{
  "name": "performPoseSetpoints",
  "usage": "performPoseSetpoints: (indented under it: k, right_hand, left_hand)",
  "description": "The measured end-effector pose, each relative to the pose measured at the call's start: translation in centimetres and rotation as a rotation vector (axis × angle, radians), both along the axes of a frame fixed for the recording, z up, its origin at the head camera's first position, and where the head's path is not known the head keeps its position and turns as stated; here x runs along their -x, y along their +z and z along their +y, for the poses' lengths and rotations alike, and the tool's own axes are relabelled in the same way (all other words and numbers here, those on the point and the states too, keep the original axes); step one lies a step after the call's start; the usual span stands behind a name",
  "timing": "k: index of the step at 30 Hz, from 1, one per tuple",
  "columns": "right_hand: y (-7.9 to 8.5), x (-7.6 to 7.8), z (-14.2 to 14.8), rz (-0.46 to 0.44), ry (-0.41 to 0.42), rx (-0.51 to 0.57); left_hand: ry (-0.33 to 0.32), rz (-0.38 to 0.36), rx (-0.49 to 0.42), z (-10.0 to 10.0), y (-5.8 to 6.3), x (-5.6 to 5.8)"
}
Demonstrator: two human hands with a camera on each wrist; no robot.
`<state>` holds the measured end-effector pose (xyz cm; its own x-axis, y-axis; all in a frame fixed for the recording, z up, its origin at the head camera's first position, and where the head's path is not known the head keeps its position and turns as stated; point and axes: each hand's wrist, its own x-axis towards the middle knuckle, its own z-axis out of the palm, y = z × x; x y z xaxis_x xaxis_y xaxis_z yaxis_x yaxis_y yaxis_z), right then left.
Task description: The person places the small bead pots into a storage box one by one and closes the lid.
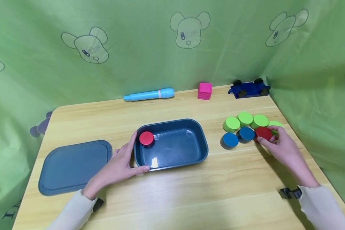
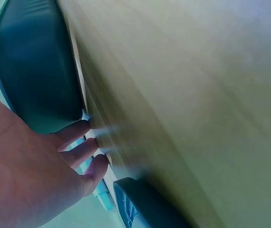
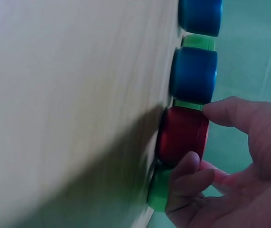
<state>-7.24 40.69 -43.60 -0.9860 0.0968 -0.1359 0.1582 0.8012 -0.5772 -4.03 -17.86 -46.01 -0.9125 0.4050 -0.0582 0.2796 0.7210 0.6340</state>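
Note:
My left hand [image 1: 119, 164] rests on the left end of a dark blue rectangular box [image 1: 178, 150]. Its thumb lies on the front rim, and its fingers spread along the left side. Inside the box's left end stands a short red cylinder [image 1: 146, 138]. Over at the right, my right hand [image 1: 284, 148] holds another red cylinder [image 3: 182, 135] between thumb and fingers, low at the tabletop. Two blue cylinders [image 1: 229, 140] stand to its left. Behind are several green cylinders [image 1: 245, 118], one partly hidden by the right hand.
A flat dark blue lid [image 1: 76, 166] lies left of the box. Along the back edge lie a light blue pen-like stick [image 1: 149, 95], a pink cube [image 1: 204, 91] and a dark blue toy car [image 1: 249, 89] on its side. Green curtain [image 1: 149, 41] walls the table's back and sides.

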Motion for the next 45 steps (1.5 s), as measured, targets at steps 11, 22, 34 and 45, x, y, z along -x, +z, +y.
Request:
performPoseSetpoints:
  k: [11,22,34,45]
  right_hand:
    - [-0.5,0.1,0.1,0.076,0.027,-0.022]
    - [1.0,-0.3,-0.5,0.080,-0.050,0.017]
    - [3.1,-1.2,-2.1,0.149,-0.154,0.104]
    - [3.9,0.5,-5.1,0.273,-0.095,0.194]
  left_hand:
    - [0.000,-0.014,-0.010,0.0,0.0,-0.1]
    - [-0.001,-0.010,-0.004,0.0,0.3,0.0]
    - [-0.001,-0.007,-0.009,0.0,0.0,0.0]
    - [-0.012,-0.006,0.001,-0.2,0.1,0.1]
